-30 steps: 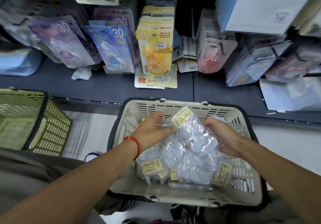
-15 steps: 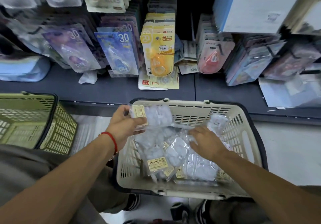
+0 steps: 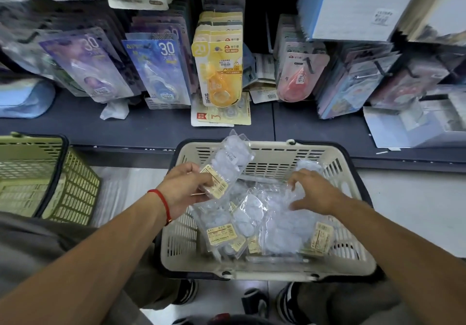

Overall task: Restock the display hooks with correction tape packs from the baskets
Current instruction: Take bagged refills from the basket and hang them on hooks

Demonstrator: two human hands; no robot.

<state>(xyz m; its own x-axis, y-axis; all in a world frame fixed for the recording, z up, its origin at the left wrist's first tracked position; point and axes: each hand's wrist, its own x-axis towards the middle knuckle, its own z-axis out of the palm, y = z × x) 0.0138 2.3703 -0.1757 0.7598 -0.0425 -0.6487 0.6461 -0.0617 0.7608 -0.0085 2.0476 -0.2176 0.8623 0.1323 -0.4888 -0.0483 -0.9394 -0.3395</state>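
A cream basket (image 3: 267, 268) on the floor in front of me holds several clear packs of correction tape (image 3: 274, 226) with yellow labels. My left hand (image 3: 185, 189) grips one clear pack (image 3: 228, 163) by its labelled end and holds it upright above the basket's far left corner. My right hand (image 3: 314, 193) hovers over the pile with fingers spread and relaxed, fingertips near the plastic, gripping nothing. Above the shelf, hooks carry hanging carded tapes: purple (image 3: 87, 64), blue (image 3: 157, 69), yellow (image 3: 218, 67) and pink (image 3: 300, 77).
A green basket (image 3: 65, 173) stands on the floor at the left. The dark shelf (image 3: 156, 127) carries loose yellow cards (image 3: 222, 116) and a crumpled white scrap (image 3: 113, 110). A blue box (image 3: 353, 4) hangs at the upper right. My shoes show below the cream basket.
My left hand has lifted its pack higher and turned it upright. My right hand has risen off the pile and spread its fingers. The view has shifted slightly.
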